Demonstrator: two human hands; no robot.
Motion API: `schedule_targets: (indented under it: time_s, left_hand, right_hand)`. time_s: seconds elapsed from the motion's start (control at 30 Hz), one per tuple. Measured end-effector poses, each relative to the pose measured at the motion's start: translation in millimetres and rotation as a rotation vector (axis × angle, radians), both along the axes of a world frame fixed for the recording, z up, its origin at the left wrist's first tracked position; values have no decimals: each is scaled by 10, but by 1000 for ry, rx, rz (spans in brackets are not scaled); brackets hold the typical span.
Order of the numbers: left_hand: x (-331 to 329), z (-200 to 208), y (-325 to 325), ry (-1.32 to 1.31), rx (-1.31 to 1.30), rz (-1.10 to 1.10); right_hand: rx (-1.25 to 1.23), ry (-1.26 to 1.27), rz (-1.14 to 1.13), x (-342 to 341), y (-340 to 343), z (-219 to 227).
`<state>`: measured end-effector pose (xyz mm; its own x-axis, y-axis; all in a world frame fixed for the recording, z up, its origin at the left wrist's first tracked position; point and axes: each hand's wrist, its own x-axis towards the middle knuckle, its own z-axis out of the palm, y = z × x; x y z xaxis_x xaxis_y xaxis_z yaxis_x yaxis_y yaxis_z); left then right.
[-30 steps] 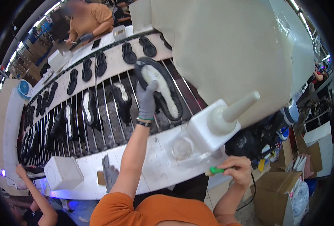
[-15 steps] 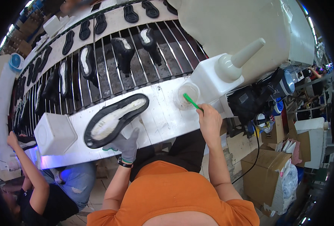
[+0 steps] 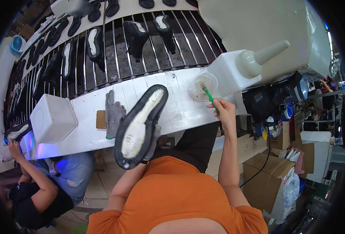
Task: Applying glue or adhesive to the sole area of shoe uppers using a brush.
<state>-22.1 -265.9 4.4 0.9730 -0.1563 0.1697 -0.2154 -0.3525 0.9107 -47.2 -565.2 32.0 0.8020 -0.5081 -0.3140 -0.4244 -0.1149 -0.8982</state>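
Note:
A black shoe upper point(image 3: 120, 156), bottom up with a whitish strip along its middle, is held above the table's front edge. My left hand point(image 3: 155, 141), in a grey glove, grips it from behind and below; the shoe hides most of the fingers. Between the bare fingers of my right hand point(image 3: 224, 110) is a green-handled brush point(image 3: 210, 98). Its bristle end is inside a translucent cup point(image 3: 192, 93), which stands against a white squeeze bottle point(image 3: 229, 72) with a long nozzle.
A grey glove point(image 3: 113, 113) and a brown block point(image 3: 101, 119) lie on the white table point(image 3: 176, 111), near a white square container point(image 3: 52, 119). Behind it, a rack of metal bars point(image 3: 116, 58) carries several black shoes. At the left, a co-worker's hands point(image 3: 14, 148) hold another shoe.
My left hand has brought the shoe nearer to me and rightward, uncovering the grey glove and brown block. The brush has shifted in the cup, its bristles now showing. The whole view has turned slightly.

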Motion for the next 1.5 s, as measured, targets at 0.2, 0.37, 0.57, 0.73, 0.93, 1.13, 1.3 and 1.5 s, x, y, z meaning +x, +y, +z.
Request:
schedule_targets:
  time_s: [0.2,0.37,0.57,0.73,0.93,1.13,1.3,1.5]
  left_hand:
    - [102,663,-159,-240,398,-128]
    - [73,427,-216,-278,446,-221]
    - [106,149,-348,-330,302,-158]
    - [50,-10,-352,-386,171,-99]
    - [141,-208,-436,-466,-8,-28]
    - [24,-358,-375,-562,-148,80]
    - [23,-306,-354,-583,-67,62]
    - [7,-181,-427,-570,-62,75]
  right_hand:
    - [413,-208,51,115,304,273]
    - [175,-205,283,-25,767,707]
    - [65,-341,443,-279,1053,858]
    - [-71,-270,385,-239,1034,820]
    - [-328,-156,205,10,830,558]
    - [-208,-308,502,-235,935,863]
    - [-303,-214,377,-77,895,784]
    - [-440,-175,138,226,652,362]
